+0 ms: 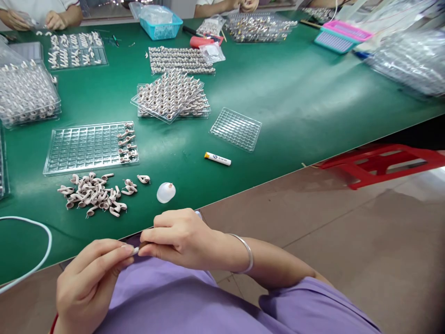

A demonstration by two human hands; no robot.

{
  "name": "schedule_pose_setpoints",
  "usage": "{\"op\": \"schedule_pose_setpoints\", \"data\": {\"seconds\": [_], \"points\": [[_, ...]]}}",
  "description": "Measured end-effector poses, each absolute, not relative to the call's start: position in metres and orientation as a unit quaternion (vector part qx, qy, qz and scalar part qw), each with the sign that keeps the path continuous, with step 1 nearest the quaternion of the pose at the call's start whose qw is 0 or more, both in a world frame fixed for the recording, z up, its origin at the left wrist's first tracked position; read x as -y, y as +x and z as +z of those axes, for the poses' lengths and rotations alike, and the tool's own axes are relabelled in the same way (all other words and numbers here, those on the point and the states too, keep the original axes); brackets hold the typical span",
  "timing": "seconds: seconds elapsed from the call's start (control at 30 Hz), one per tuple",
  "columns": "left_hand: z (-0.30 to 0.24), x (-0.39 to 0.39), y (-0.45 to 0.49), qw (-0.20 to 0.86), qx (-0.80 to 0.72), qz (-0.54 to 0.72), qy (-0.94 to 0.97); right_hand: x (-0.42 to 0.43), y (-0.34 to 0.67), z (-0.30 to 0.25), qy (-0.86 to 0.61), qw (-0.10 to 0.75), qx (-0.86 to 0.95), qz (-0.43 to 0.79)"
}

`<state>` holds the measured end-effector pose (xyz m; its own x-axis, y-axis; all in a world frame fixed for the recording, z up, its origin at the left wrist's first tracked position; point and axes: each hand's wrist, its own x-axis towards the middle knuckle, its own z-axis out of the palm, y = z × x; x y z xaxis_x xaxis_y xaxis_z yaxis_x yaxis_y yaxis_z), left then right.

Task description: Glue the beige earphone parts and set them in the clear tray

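My left hand (91, 273) pinches a small white earbud shell (135, 251), mostly covered by the fingertips. My right hand (186, 239) is closed against its other end, around a small brown piece (143, 244) whose kind I cannot make out. Both hands meet over my lap, just off the table's front edge. Beyond them lies a loose pile of beige earbud shells (97, 192), several with thin wires sticking out. A clear tray (83, 147) behind the pile holds more shells in its right-hand columns. To the right of the pile sits a small translucent white dome (166, 192).
A white marker-like tube (217, 158) and a clear tray (236, 129) lie to the right. Stacked filled trays (170, 97) stand further back, near a blue basket (161, 28). A white cable (47, 232) curves at left. Co-workers' hands (55, 21) show across the green table (278, 97).
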<state>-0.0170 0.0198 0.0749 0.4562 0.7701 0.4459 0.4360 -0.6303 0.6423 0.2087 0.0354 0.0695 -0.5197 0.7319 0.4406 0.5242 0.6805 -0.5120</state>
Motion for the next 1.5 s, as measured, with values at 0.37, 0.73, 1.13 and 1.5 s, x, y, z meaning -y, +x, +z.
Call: {"op": "schedule_pose_setpoints", "data": {"seconds": [0.37, 0.73, 1.13, 1.5], "points": [[0.075, -0.019, -0.016, 0.244, -0.362, 0.367, 0.821, -0.034, 0.209, 0.069, -0.362, 0.328, 0.858, 0.158], [0.076, -0.019, -0.017, 0.239, -0.360, 0.364, 0.825, -0.035, 0.208, 0.070, -0.364, 0.340, 0.854, 0.151], [0.076, -0.021, -0.018, 0.235, -0.365, 0.375, 0.819, -0.037, 0.208, 0.071, -0.354, 0.359, 0.827, 0.247], [0.077, -0.016, -0.024, 0.187, -0.322, 0.410, 0.833, -0.038, 0.205, 0.079, -0.366, 0.302, 0.676, 0.564]]}}
